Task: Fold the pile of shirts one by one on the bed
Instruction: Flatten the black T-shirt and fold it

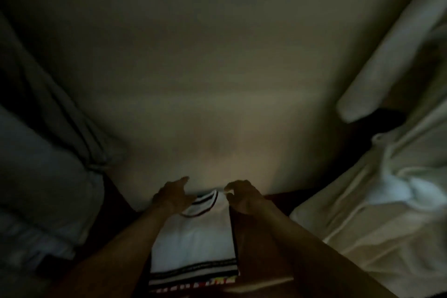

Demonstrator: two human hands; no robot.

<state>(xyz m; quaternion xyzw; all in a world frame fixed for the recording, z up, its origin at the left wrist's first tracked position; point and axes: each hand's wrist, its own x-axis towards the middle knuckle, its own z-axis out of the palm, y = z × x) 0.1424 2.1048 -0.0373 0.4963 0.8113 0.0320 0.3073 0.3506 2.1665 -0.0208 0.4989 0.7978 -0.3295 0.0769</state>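
Dim, blurred frame. A white shirt with dark striped trim (193, 237) lies folded into a narrow strip directly between the two forearms, its long axis running from the person's body out toward the bed (217, 80), collar end farthest away. The left hand (173, 195) sits on the strip's left collar corner, fingers stretched forward and loose, resting on or just over the cloth; contact is hard to confirm. The right hand (239, 197) is at the strip's right top corner, fingers curled in as if pinching the edge, but the dark hides whether cloth is really caught. Both hands are level with the collar end, neither clearly nearer. The near hem lies back toward the body, behind both hands. The likely next fold is along that long axis. Crumpled pale garments (387, 189) lie well to the right of the right hand; bedding (48, 176) lies left of the left hand.
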